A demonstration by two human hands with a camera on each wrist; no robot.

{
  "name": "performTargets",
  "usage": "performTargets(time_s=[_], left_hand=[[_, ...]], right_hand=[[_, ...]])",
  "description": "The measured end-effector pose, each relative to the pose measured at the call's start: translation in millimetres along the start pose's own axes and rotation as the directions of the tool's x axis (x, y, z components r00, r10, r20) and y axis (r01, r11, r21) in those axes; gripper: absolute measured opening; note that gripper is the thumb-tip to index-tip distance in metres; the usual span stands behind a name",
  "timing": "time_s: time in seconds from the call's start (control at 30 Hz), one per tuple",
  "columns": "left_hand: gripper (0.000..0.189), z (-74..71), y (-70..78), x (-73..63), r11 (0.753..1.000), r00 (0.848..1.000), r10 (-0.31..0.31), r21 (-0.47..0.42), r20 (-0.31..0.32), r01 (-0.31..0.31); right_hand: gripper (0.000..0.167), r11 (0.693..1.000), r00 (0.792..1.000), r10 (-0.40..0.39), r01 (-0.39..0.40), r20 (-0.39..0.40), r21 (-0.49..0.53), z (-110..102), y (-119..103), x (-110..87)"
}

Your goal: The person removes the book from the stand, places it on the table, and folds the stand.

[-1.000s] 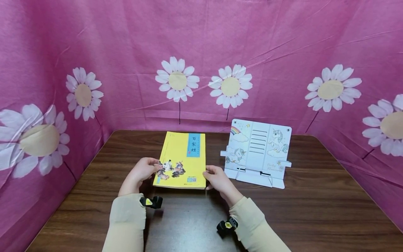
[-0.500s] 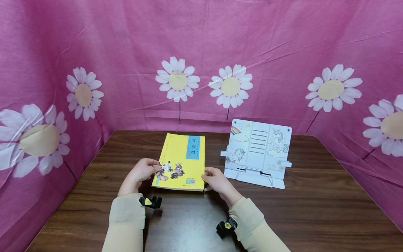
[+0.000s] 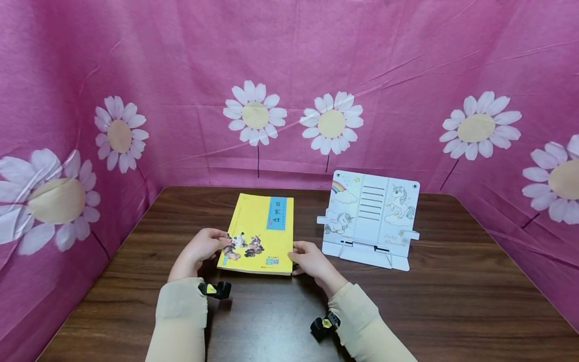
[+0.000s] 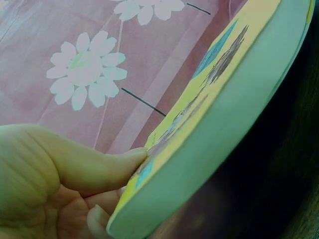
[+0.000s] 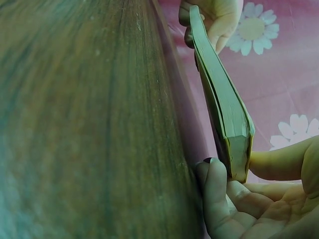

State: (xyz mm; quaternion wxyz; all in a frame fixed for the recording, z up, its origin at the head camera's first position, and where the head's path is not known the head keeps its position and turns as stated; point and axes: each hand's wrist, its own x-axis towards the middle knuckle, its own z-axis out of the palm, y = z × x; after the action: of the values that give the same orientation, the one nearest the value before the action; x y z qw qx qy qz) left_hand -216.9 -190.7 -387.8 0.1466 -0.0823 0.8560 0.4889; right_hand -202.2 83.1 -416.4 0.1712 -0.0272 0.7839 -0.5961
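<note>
- Yellow book [image 3: 257, 232] is taking centre stage, with a pink daisy-printed cloth [image 3: 384, 60] hanging behind everything.
- Dark wooden table [image 3: 452, 301] is stretching out below — and a gap is showing along the book's near edge in the right wrist view, so the book is apparently hovering just above the wood there; whether its far edge is touching, I can't tell.
- White unicorn stand [image 3: 372, 218] is leaning back to the right of the book, apart from it.
- Left hand [image 3: 201, 251] is pinching the book's left edge toward the near corner, left thumb [image 4: 109, 167] pressing on the cover.
- Right hand [image 3: 313, 261] is pinching the near right corner, right thumb [image 5: 281, 162] on top, fingers curling underneath.
- Both pinches are sitting low, so good holding is probably calling for even pressure — a loose thumb would be risking a drooping far end.
</note>
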Motion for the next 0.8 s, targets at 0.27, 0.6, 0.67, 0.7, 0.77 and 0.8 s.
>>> performTargets(time_s=[0.27,0.6,0.67,0.7,0.77,0.8], left_hand=[[0.039,-0.8,-2.6,0.4,1.0,1.0,-0.009,-0.01,0.005,0.009],[0.039,-1.9,-2.4,-0.6,1.0,1.0,-0.007,-0.024,0.001,0.007],[0.039,-2.0,-2.2,-0.8,1.0,1.0,-0.009,-0.025,0.0,0.009],[0.039,-2.1,-2.1,-0.8,1.0,1.0,-0.01,-0.025,0.0,0.01],[0.039,-2.1,-2.4,-0.6,1.0,1.0,-0.012,-0.025,0.001,0.012],[0.039,-2.0,-2.5,-0.5,1.0,1.0,-0.011,-0.024,0.002,0.011]], right_hand=[[0.037,1.0,1.0,0.015,-0.015,-0.005,-0.002,0.9,0.7,0.7],[0.037,1.0,1.0,0.014,-0.014,-0.002,-0.008,-0.5,0.5,0.6],[0.037,1.0,1.0,0.013,-0.013,0.0,-0.007,-0.6,0.8,0.9],[0.037,1.0,1.0,0.013,-0.013,0.0,-0.007,-0.5,1.0,1.2],[0.038,1.0,1.0,0.016,-0.016,0.0,-0.007,-0.3,1.5,1.9],[0.038,1.0,1.0,0.017,-0.017,-0.001,-0.005,-0.1,1.8,2.3]])
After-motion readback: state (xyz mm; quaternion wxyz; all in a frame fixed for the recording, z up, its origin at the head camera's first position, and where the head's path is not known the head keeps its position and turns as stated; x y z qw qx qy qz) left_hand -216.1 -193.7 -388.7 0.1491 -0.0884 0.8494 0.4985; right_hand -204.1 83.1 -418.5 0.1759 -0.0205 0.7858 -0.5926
